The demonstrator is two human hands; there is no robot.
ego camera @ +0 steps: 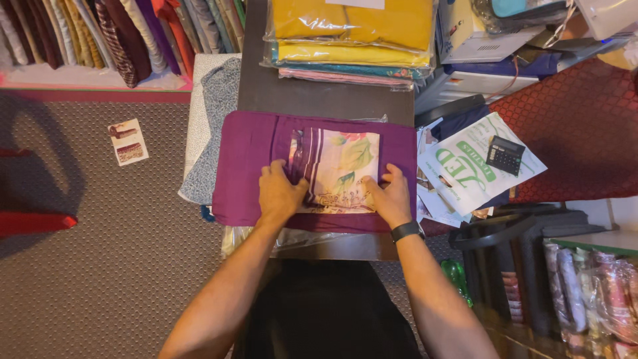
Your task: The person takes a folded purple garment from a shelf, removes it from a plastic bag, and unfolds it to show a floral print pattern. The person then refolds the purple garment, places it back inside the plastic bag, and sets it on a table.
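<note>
Yellow wrapped packs (352, 30) stacked top; white-green printed bag (465, 169) right; left hand (280, 193), right hand (392, 196) flat, gripping nothing, pressing floral folded cloth (342, 166) on purple fabric (249, 166).

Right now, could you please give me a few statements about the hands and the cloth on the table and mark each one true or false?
1. Both hands rest on the floral folded cloth. True: the left hand is at its left edge, the right hand at its right.
2. The floral cloth lies on a green cloth. False: it lies on a purple cloth.
3. The right wrist wears a dark band. True.
4. A calculator sits left of the hands. False: it lies to the right, on printed paper.
5. Yellow packaged fabric is stacked beyond the purple cloth. True.
</note>
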